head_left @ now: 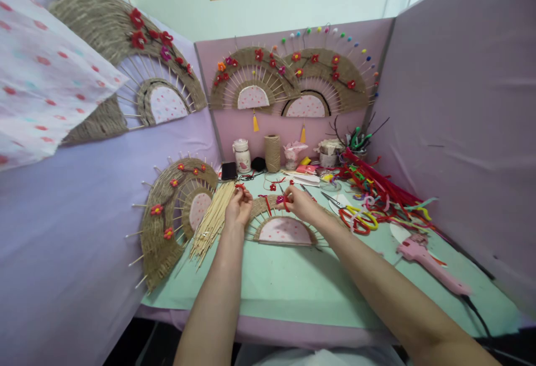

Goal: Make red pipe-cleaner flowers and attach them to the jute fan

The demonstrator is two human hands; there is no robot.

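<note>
Frame centre: left hand [239, 207] pinches a small red fuzzy piece [240, 186]; right hand [298, 203] pinches a curved red fuzzy strip [286, 205]. Both likely light, pliable, crushable; grip edges.

Pinched in the left hand [239, 208]: a small red fuzzy piece [239, 186], too tiny to make out its shape. Curled at the fingers of the right hand [299, 204]: a red fuzzy strand [287, 205], with a magenta flower [280, 200] just beside that grip. Lying flat between and below both grips: a half-round, stick-ribbed twine fan [261, 207], its pale dotted panel [285, 231] nearer the body than either grip.
</note>
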